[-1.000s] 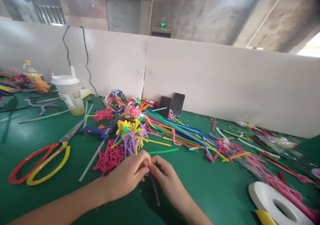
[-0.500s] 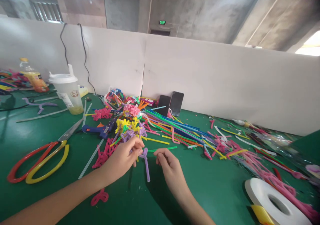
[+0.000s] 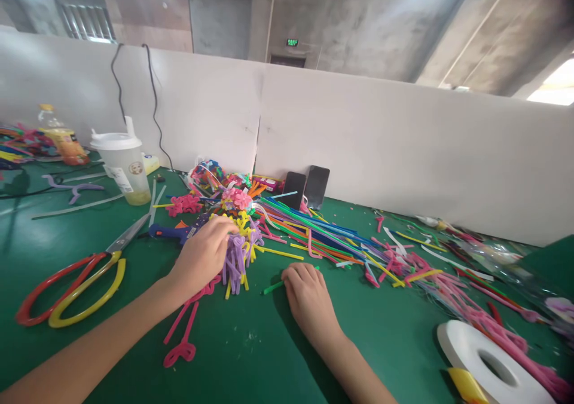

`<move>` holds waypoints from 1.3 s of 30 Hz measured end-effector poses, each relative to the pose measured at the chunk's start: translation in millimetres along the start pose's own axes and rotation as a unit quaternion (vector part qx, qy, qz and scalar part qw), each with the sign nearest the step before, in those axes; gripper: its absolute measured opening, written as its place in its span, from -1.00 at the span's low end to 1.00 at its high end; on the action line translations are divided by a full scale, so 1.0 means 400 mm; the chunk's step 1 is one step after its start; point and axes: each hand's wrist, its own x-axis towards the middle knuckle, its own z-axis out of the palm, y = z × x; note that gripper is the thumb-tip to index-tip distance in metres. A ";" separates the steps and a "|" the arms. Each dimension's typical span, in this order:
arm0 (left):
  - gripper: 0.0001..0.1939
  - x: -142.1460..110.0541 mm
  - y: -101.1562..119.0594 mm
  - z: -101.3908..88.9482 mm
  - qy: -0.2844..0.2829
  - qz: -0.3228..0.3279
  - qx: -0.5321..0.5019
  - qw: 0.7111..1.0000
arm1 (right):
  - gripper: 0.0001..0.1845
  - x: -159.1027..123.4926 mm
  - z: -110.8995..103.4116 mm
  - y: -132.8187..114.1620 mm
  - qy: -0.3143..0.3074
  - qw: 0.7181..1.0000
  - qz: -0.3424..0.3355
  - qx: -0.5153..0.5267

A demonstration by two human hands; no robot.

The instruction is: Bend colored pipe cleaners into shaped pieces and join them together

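My right hand [image 3: 309, 293] is closed on a green pipe cleaner [image 3: 272, 287] lying low over the table; one end sticks out to the left of the fingers. My left hand [image 3: 204, 254] reaches over a heap of bent pipe-cleaner shapes, its fingers curled together at the heap's upper part. What those fingertips hold, if anything, is hidden. Below them hang purple looped pipe-cleaner pieces [image 3: 235, 263], with yellow ones [image 3: 244, 222] behind. Pink looped pieces [image 3: 180, 351] lie beneath and in front of the left wrist.
Large scissors [image 3: 89, 284] and a blue glue gun [image 3: 168, 232] lie left. A lidded cup [image 3: 121, 168] and a bottle [image 3: 65, 138] stand farther back. Loose pipe cleaners [image 3: 314, 225] spread across the middle, near two phones [image 3: 317, 186]. A white tape roll [image 3: 461, 344] sits at right front.
My left hand has moved up and left onto the heap; the purple looped piece no longer shows between my hands. My right hand has closed on the green pipe cleaner.
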 end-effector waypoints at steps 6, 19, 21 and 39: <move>-0.81 -0.054 0.084 0.026 -0.121 0.072 -0.024 0.990 | -0.82 -0.001 -0.020 -0.029 -0.006 0.997 -0.079 0.020; -0.77 -0.049 0.080 0.018 -0.159 -0.007 -0.100 0.982 | -0.79 -0.001 -0.050 -0.060 0.086 0.991 -0.081 0.060; -0.76 -0.046 0.080 0.013 -0.149 -0.044 -0.133 0.979 | -0.78 -0.001 -0.049 -0.065 0.071 0.991 -0.038 0.111; -0.91 -0.061 0.113 0.040 -0.156 -0.340 -0.626 0.684 | -0.64 -0.003 -0.030 -0.138 -0.061 0.751 0.198 0.627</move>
